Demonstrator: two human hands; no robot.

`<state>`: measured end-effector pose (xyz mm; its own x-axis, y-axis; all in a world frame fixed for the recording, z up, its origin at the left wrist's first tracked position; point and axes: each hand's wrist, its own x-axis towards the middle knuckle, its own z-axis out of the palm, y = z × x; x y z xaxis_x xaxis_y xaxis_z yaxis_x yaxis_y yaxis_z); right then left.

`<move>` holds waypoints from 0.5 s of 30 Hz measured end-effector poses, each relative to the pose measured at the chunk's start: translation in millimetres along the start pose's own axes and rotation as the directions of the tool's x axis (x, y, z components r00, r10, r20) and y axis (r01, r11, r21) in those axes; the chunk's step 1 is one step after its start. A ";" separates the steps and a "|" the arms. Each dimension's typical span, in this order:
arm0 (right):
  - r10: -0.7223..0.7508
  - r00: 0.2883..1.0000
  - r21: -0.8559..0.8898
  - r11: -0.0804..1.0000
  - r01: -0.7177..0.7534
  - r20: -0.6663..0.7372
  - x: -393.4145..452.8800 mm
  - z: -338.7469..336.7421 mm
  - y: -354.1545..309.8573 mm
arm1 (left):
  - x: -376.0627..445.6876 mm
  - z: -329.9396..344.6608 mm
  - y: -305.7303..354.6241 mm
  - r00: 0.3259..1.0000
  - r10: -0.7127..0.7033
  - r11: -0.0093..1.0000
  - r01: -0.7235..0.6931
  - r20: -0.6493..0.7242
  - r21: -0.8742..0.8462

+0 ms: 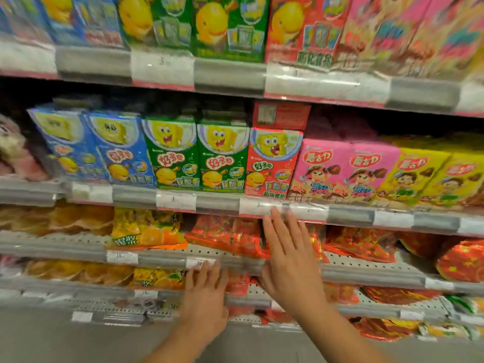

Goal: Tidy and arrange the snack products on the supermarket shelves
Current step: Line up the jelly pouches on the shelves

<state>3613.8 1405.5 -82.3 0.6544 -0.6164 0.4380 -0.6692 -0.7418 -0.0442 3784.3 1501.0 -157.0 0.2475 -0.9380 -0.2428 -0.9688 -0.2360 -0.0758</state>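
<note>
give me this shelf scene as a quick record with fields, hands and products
left hand: open, fingers up by the shelf rail, holding nothing
right hand: open, fingers straight, in front of the red bags
shelf above hands: blue boxes, green boxes, red box, pink boxes, yellow boxes
left of red bags: orange bag
picture: motion blurred

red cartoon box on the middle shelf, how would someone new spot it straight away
Find the shelf of upright cartoon boxes just above the raised hands. Read its colours from the left: blue, blue, green, green. Next comes the red box, the only red one there, with pink boxes on its right.
</note>
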 end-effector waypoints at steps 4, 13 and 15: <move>0.128 0.973 -0.057 0.991 -0.119 0.190 20.5 -4.0 -7.9 | -40.1 -53.8 -29.3 0.997 -0.051 0.995 0.046 -0.051 -0.088; 0.162 0.844 -0.007 0.983 -0.185 0.511 41.8 -54.6 -25.1 | -95.5 -182.3 -115.4 0.891 -0.105 0.979 0.014 -0.442 -0.204; 0.166 0.801 -0.015 0.981 -0.192 0.576 47.9 -66.4 -29.5 | -98.2 -212.5 -127.7 0.856 -0.120 0.970 -0.008 -0.504 -0.245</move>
<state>3641.5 1415.4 -0.3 0.6159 -0.7684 -0.1739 -0.7877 -0.6055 -0.1140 3880.9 1569.2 82.0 0.3213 -0.9020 0.2884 -0.9446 -0.2837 0.1649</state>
